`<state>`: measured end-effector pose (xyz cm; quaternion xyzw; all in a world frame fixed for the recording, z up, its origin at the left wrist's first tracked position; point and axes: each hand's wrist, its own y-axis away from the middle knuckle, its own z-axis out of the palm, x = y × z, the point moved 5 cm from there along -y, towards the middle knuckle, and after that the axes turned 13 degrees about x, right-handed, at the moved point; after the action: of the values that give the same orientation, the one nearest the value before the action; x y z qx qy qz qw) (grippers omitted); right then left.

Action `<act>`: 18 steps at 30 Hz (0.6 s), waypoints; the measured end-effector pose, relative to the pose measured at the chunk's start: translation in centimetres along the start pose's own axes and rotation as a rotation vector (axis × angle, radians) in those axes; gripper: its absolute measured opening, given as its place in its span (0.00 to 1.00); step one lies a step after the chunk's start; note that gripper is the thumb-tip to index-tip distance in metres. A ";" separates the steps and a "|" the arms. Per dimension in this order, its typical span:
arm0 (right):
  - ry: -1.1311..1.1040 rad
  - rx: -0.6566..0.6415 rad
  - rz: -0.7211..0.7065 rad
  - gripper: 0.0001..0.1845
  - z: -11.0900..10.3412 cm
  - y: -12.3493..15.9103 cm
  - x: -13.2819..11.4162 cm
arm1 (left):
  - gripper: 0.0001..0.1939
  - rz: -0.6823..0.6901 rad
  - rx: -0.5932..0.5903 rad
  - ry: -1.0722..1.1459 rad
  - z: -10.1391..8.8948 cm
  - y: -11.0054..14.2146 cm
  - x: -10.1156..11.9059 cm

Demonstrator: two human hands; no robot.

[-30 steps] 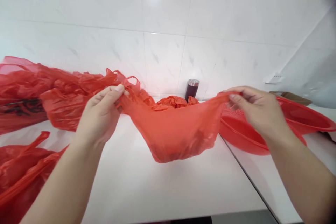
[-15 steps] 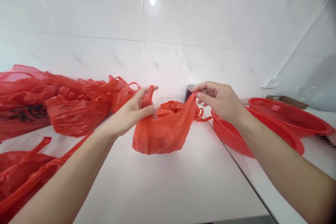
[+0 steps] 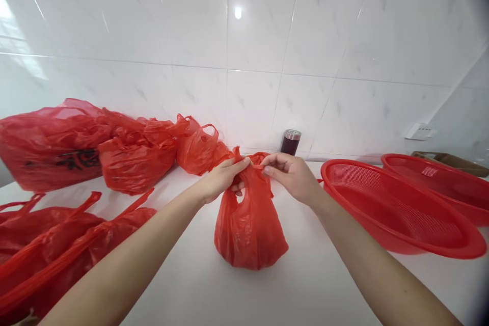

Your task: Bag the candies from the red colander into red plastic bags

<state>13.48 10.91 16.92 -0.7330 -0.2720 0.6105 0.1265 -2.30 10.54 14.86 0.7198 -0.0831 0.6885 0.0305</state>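
Observation:
A filled red plastic bag [image 3: 252,229] hangs or rests in front of me, its top gathered and its handles drawn together. My left hand [image 3: 225,175] is closed around the neck of this bag, thumb on top and fingers partly behind the plastic. With thumb and fingers pinched, my right hand [image 3: 288,173] grips a twisted handle end of the same bag. What the bag contains cannot be made out. Just behind it, partly hidden by the hands, lies more crumpled red plastic.
Several filled red bags [image 3: 137,163] stand along the wall at left, with more red bags [image 3: 49,234] nearer me. A dark cylinder with a silver lid [image 3: 291,141] stands behind. Red plastic baskets [image 3: 401,209] and a brown tray [image 3: 454,163] occupy the right side of the white table [image 3: 183,285].
My hands have come together, and the bag's spread handles are now gathered at its neck. The view has shifted, showing more of the baskets and the dark cylinder.

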 end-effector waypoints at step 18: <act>-0.221 -0.158 0.262 0.19 3.8 2.0 5.1 | 0.18 0.702 0.333 -0.755 0.8 1.3 -0.1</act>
<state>10.87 11.55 10.83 -0.6981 -0.2335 0.6755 -0.0426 -1.71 9.09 14.64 0.8413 -0.2134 0.3545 -0.3480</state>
